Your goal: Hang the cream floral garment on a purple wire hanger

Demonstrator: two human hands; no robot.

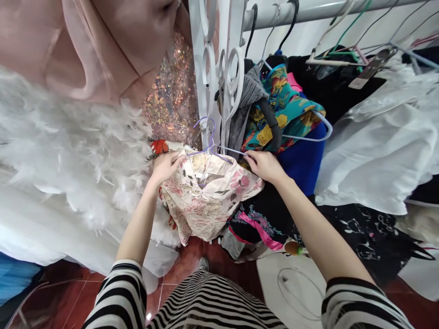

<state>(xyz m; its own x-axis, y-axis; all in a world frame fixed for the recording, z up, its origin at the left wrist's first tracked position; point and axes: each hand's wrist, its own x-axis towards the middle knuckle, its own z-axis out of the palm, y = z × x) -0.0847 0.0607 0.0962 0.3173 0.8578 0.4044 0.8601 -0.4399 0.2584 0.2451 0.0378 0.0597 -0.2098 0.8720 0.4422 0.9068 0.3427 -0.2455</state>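
Observation:
In front of me hangs a cream floral blouse [202,212] with pink flowers and a white trim around its neck. A purple wire clothes hanger [211,145] sits at its neckline, its hook pointing up and its arms spread sideways. At the blouse's left shoulder, my left hand [166,167] is closed on the fabric. My right hand [268,166] pinches the right end of the hanger, close against the blouse's other shoulder. Some of the fingertips on both sides are hidden. Behind the neckline, part of another hanger's metal hook shows.
A white scrollwork metal stand [234,75] rises just beyond the hanger. To the right, a teal floral garment [283,103] and others hang from a white rail [310,11]. White feathery clothing [103,151] crowds the left. Below are a red tiled floor [192,260] and a white panel [291,283].

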